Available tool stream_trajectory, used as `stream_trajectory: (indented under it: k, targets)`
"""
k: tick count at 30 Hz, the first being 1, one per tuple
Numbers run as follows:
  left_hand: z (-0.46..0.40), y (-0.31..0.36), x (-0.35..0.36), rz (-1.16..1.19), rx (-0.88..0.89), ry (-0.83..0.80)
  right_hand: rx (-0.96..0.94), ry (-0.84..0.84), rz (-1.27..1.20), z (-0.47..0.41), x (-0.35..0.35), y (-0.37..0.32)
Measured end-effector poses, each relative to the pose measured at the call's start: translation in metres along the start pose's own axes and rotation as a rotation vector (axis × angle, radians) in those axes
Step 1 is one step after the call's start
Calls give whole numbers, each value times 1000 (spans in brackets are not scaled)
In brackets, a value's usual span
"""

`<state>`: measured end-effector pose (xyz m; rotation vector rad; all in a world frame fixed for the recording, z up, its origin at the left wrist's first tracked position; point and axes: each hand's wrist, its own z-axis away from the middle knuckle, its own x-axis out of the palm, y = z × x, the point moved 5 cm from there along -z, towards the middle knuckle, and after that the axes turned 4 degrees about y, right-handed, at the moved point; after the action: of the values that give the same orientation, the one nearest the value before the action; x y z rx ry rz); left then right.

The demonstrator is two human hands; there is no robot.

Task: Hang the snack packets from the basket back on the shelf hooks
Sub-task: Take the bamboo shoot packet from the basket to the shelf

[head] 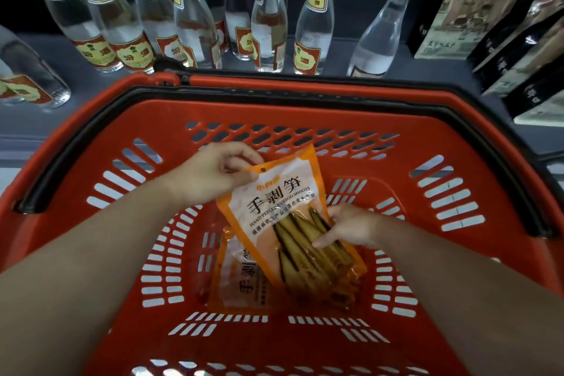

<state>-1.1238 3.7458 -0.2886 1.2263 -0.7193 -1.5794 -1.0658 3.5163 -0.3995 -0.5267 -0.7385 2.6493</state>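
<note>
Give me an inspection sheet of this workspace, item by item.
Surface: red basket, slotted walls, black handle folded along the rim.
Job's things: top packet, orange bamboo shoots, lifted at a tilt; second packet flat on the basket floor.
Clutter: nothing seen.
Hands: left hand pinches the top packet's upper corner; right hand grips its lower edge.
Cables: nothing seen.
Surroundings: clear bottles and dark boxes on a shelf beyond; no hooks in view.

A shop: red shopping basket (396,94) at 6 o'clock, many same bottles (268,24) lined up at 12.
</note>
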Motion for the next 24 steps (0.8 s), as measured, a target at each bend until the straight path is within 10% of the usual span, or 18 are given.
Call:
stream_trajectory:
  k: [8, 12, 18, 24]
  targets:
    - [19, -59, 9, 572, -398, -292, -103, -35, -360, 13, 3, -28]
    - [24, -62, 29, 497, -378, -373, -194, -46, -593, 20, -8, -42]
    - [2, -36, 25, 437, -171, 79, -246, 59, -711, 34, -14, -51]
    - [15, -7, 17, 297, -96, 146, -280, 91, -775, 63, -22, -60]
